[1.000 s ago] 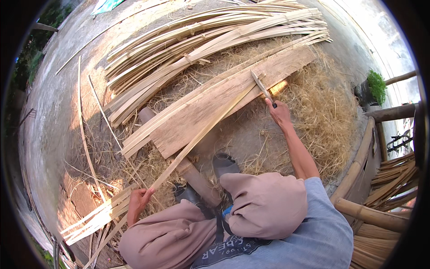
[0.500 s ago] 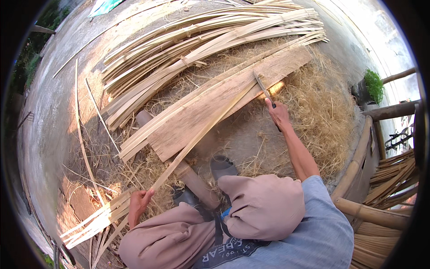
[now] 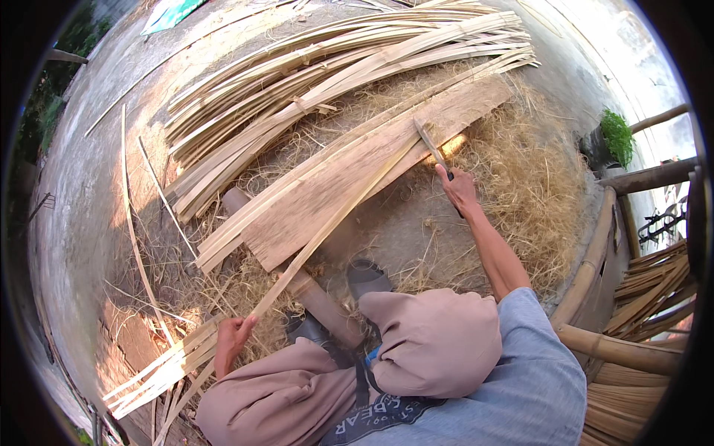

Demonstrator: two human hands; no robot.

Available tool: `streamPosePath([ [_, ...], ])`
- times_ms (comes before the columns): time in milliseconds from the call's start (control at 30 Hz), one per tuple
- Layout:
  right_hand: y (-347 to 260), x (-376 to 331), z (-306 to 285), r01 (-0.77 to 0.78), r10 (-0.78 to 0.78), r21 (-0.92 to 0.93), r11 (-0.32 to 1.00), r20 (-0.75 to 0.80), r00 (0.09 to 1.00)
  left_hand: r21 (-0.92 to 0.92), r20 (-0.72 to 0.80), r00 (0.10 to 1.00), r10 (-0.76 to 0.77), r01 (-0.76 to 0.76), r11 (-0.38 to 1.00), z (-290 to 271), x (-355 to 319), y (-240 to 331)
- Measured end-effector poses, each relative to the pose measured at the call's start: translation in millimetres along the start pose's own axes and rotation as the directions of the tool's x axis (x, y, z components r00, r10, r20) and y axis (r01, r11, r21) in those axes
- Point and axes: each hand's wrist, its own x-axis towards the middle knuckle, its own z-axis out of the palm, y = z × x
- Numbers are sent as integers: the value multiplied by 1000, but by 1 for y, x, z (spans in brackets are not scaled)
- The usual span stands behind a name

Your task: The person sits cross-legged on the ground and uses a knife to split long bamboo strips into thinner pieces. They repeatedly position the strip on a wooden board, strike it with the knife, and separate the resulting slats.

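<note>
Meanwhile, the right hand (image 3: 460, 190) grasps a long-bladed knife (image 3: 431, 146) against the long pale bamboo strip (image 3: 335, 219); the left hand (image 3: 232, 338) clenches the strip's near end.

A long, thin bamboo strip (image 3: 335, 223) is lying diagonally across a flat bamboo board (image 3: 372, 171), running from lower left to upper right. Its near end is sitting in the left hand (image 3: 232, 338), which is curling round it beside the knee. At its far end a knife (image 3: 430, 145) with a narrow dark blade is pointing up and away, its edge meeting the pale strip; the right hand (image 3: 460, 189) is gripping the handle at full arm's reach. The strip is looking straight, pale yellow and slightly raised off the board.
</note>
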Motion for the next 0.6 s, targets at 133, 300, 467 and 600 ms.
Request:
streamPosePath([
  [133, 9, -11, 3, 185, -185, -38, 982, 14, 983, -27, 4, 1000, 4, -4, 1000, -2, 5, -15],
  [300, 5, -5, -2, 146, -142, -39, 989, 78, 987, 35, -10, 1000, -3, 3, 999, 3, 3, -2],
  [467, 19, 13, -10, -289, 289, 111, 951, 17, 957, 58, -5, 1000, 2, -2, 998, -2, 7, -30],
  [600, -17, -17, 8, 10, -9, 36, 999, -35, 999, 79, 47, 998, -48, 44, 996, 13, 14, -20],
])
